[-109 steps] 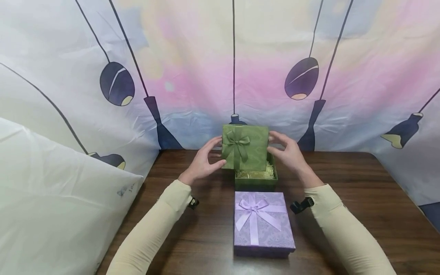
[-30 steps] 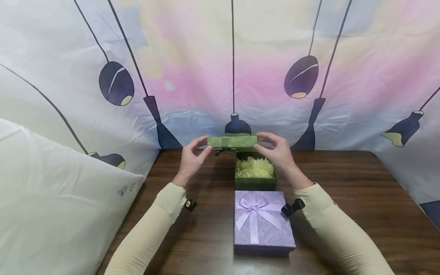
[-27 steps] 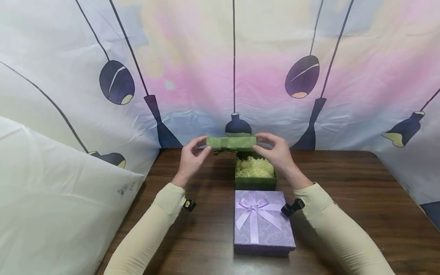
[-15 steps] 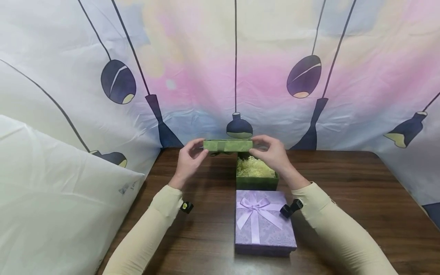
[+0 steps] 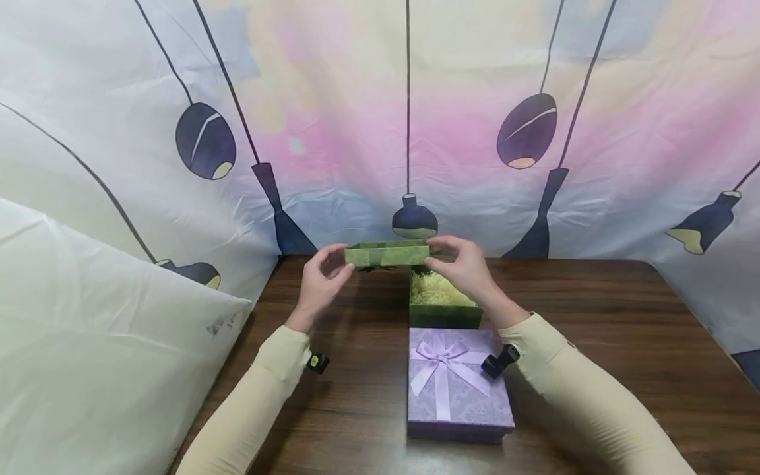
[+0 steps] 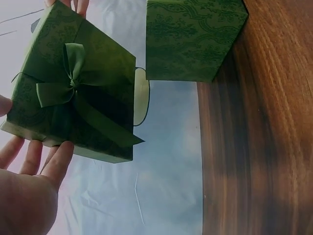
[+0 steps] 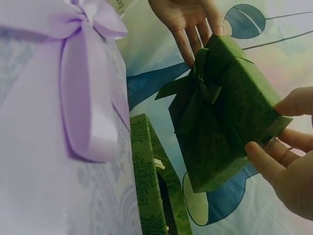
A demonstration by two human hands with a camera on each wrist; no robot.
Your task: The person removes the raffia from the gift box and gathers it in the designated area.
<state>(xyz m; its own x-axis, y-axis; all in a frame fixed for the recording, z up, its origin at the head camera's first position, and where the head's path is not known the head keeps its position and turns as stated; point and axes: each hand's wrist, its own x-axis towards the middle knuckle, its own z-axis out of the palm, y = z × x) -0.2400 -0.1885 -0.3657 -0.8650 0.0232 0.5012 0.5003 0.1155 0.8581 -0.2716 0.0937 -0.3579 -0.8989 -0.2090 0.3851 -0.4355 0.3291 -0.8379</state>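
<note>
Both hands hold the green gift box lid (image 5: 388,256) in the air at the back of the table. My left hand (image 5: 320,282) pinches its left edge between thumb and fingers, while my right hand (image 5: 466,267) pinches the right edge. The lid's hollow side faces up, and its green ribbon bow (image 6: 73,84) hangs on the underside. Just behind and below, partly hidden by the right hand, stands the uncovered green box (image 5: 445,316), filled with pale yellow shredded paper (image 5: 438,290). In the right wrist view, the lid (image 7: 225,127) hangs beyond that box.
A purple gift box (image 5: 460,406) with a lilac bow stands closed in front of the green box, under the right wrist. The brown wooden table (image 5: 594,316) ends at a printed cloth backdrop (image 5: 344,132). A white cloth-covered surface (image 5: 119,330) rises at the left.
The lid has tipped over from bow side facing me to hollow side up. Both hands have shifted it left and, lately, slightly lower. The two boxes have stayed put.
</note>
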